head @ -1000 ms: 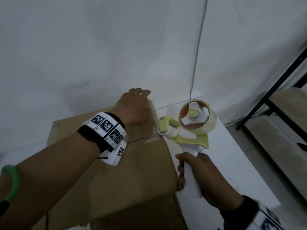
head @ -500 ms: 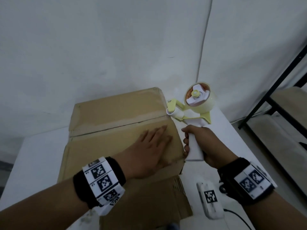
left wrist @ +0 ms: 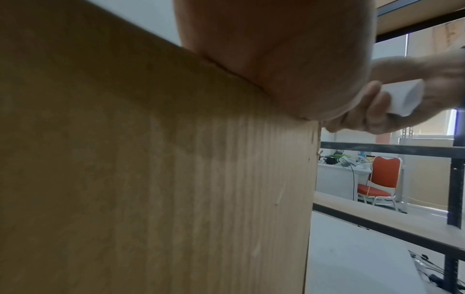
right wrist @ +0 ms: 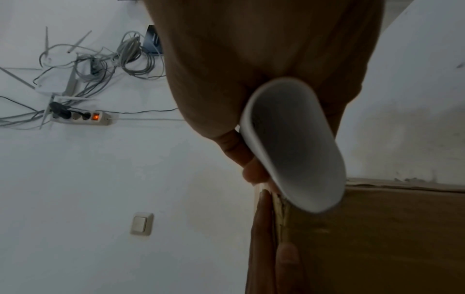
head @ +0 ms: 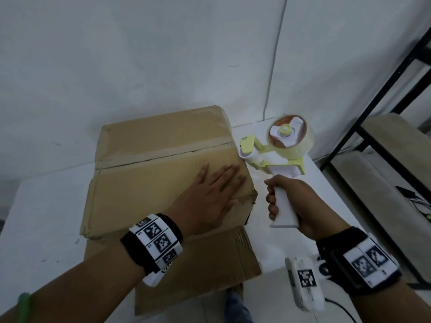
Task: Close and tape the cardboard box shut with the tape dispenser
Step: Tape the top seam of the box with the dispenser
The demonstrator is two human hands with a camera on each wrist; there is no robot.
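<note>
A brown cardboard box (head: 149,164) stands on a white table (head: 42,220) against the wall, its two top flaps folded down and meeting at a seam with old tape along it. My left hand (head: 210,194) lies flat with straight fingers on the near flap by the box's right edge; its palm (left wrist: 289,59) presses the cardboard (left wrist: 151,179). My right hand (head: 293,206) grips the white handle (right wrist: 294,143) of a yellow-and-white tape dispenser (head: 277,150) carrying a clear tape roll. The dispenser's head hovers just right of the seam's right end.
A loose cardboard flap (head: 198,271) hangs toward me at the box's front. A black metal shelf frame (head: 373,108) with wooden boards stands at the right. A white cable (head: 275,57) runs down the wall. A power strip (right wrist: 80,118) and tangled wires show in the right wrist view.
My left hand came off the box's far right corner and now lies flat on the near flap. The dispenser drew slightly away from the seam's right end, and the view pulled back.
</note>
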